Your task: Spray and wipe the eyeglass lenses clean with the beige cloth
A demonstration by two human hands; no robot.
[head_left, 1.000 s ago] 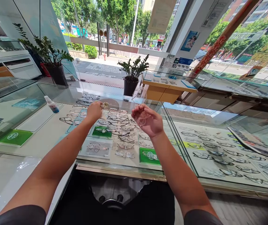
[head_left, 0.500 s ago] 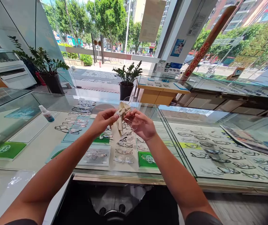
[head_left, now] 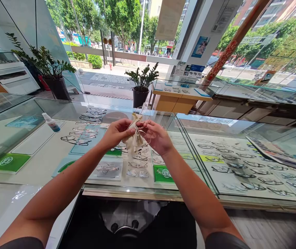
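My left hand (head_left: 117,133) is closed on a beige cleaning cloth (head_left: 132,143), which hangs down in folds below the fingers. The cloth is pressed around part of a pair of thin-rimmed eyeglasses (head_left: 150,135). My right hand (head_left: 158,137) pinches the eyeglasses' frame with thumb and fingers, just right of the cloth. Both hands are raised above the glass display counter and nearly touch each other. Much of the frame is hidden by cloth and fingers.
The glass counter (head_left: 106,189) holds rows of eyeglasses (head_left: 137,173) and green cards (head_left: 9,162). A spray bottle (head_left: 51,122) stands at left. A magazine (head_left: 275,152) lies at right. Beyond the counter stand potted plants (head_left: 140,97) and a wooden table (head_left: 172,103).
The cloth has shifted and now drapes fuller and lower around the eyeglasses. My right fingers have moved slightly along the frame. The whole view has tilted a little.
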